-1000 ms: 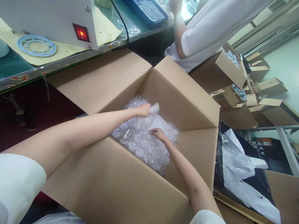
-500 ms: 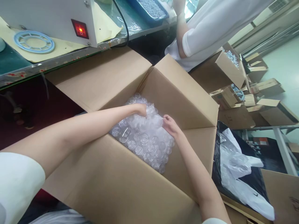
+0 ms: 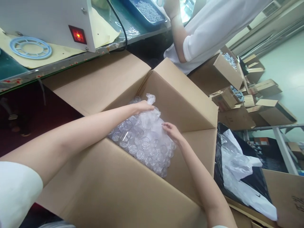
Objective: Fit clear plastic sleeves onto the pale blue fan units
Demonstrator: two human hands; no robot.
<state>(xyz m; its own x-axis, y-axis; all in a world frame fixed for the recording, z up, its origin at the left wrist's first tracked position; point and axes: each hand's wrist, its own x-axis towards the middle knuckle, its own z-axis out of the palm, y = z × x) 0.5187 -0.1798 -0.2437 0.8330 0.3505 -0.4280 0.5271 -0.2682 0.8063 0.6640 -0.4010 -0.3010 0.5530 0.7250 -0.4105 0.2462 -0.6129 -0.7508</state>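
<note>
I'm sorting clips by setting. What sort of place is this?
Probably a factory or packing workshop: an open carton holds bagged clear round pieces, a machine with a lit red switch stands on a bench, and more cartons crowd the right.

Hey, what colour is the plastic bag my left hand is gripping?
The plastic bag is clear, whitish where bunched; the head view shows it best.

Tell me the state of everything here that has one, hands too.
Cardboard box, open on top
Plastic bag, holding clear round pieces, top bunched up
Left hand, closed on the plastic bag
Right hand, fingers bent, contact unclear
Power switch, lit red
Blue tray, holding small pieces
Blue ring, lying flat
</note>
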